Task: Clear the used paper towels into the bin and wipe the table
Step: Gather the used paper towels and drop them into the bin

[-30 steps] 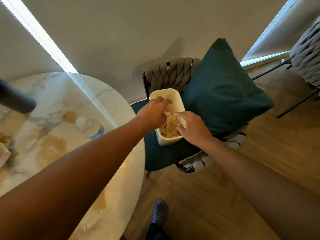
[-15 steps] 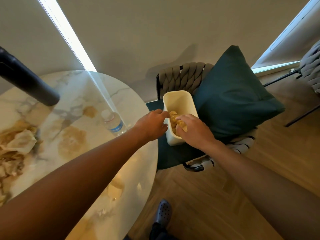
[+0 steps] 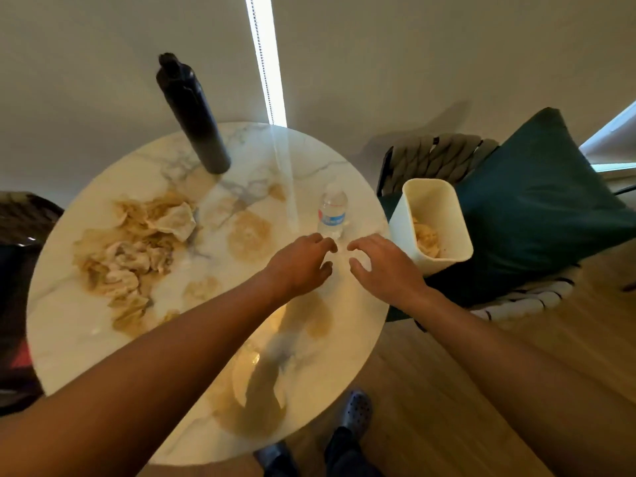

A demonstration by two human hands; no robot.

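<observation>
Both hands have come away from the bin [image 3: 434, 224] and back over the surface [image 3: 86, 339]. The left hand [image 3: 298, 266] and right hand [image 3: 385, 266] hang loose and hold nothing. Reach left to the paper towels [image 3: 137, 249] and grab a big bunch, missing the water bottle [image 3: 332, 215].

Glossy marble table [image 3: 103, 339] — crumpled paper towels [image 3: 137, 249].

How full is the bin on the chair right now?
Partly full: the bin holds crumpled paper towels low inside, well below its rim.
</observation>
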